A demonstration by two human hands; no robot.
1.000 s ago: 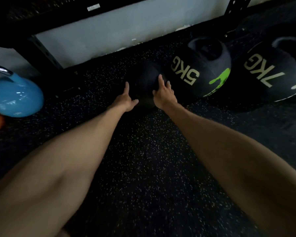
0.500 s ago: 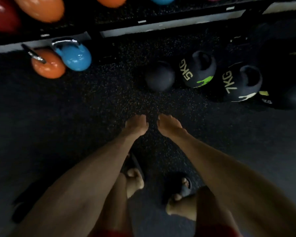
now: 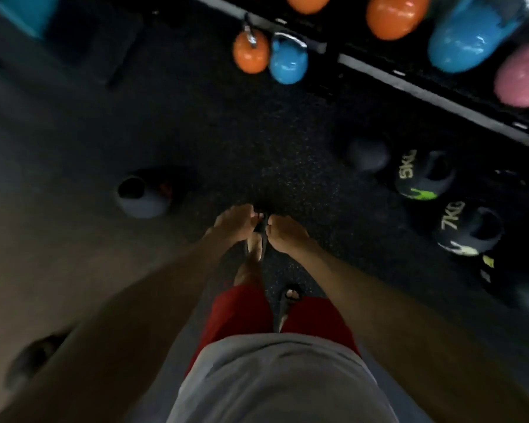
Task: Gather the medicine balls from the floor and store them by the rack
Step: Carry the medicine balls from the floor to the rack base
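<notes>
A plain dark medicine ball (image 3: 367, 154) lies on the floor beside the rack (image 3: 434, 96), with a 5KG ball (image 3: 422, 178) and a 7KG ball (image 3: 468, 230) in a row to its right. Another ball with a grey patch (image 3: 141, 195) rests alone on the floor at the left. My left hand (image 3: 234, 222) and my right hand (image 3: 284, 233) hang side by side in front of me, empty, fingers loosely extended, well away from every ball.
Orange (image 3: 251, 51) and blue (image 3: 287, 61) kettlebells stand on the floor by the rack; larger orange, blue and pink ones sit on its shelf. A dark object (image 3: 37, 358) lies at lower left. My sandalled feet (image 3: 289, 296) are below my hands.
My hands let go of the plain dark ball by the rack and drew back. I stood up and turned left, so the rack now runs diagonally at upper right.
</notes>
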